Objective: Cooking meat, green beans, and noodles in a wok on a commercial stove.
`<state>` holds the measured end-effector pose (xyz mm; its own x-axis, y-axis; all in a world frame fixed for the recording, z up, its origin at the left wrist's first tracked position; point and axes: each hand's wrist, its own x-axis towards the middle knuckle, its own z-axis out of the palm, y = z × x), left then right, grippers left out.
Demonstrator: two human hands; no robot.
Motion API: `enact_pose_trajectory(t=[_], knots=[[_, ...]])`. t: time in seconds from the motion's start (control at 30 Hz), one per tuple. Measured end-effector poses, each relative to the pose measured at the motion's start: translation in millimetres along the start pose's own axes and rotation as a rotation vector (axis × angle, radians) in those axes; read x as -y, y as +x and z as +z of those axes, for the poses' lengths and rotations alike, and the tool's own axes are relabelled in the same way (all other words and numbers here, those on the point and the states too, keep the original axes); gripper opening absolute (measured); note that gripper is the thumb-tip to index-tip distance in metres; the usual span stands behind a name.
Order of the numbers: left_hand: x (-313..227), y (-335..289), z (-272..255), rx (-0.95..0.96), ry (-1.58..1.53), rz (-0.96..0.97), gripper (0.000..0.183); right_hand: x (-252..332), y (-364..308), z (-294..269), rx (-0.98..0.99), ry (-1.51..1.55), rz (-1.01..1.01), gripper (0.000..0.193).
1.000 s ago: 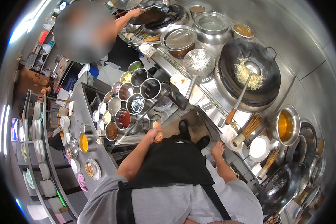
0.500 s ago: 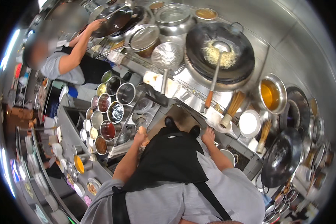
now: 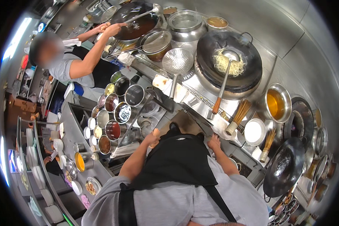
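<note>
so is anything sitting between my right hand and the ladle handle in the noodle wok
Nothing visible does. The right hand rests at the stove's front edge, and the wooden ladle handle sticks out toward it over bare steel. A white cloth lies just right of the hand and a bamboo brush beyond it, both off to the side.

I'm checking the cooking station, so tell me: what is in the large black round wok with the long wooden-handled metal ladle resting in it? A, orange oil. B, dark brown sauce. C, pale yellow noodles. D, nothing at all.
C: the large black round wok holds a heap of pale yellow noodles, and the bowl of the wooden-handled metal ladle rests on them.
</note>
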<state>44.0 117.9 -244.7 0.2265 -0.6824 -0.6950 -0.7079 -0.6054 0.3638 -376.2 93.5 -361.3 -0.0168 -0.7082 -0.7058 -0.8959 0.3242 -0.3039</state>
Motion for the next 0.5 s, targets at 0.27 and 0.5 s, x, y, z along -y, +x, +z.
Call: enact_pose_trajectory(t=[0.27,0.5], knots=[[57.2,41.3,18.5,0.137,-0.145,-0.134,0.054,10.1,-1.4,-7.8,-0.001,-0.013,-0.028,0.089],[99.2,64.6,27.1,0.171,0.636,0.566,0.045,12.6,-2.3,-11.1,0.022,-0.041,-0.016,0.091]])
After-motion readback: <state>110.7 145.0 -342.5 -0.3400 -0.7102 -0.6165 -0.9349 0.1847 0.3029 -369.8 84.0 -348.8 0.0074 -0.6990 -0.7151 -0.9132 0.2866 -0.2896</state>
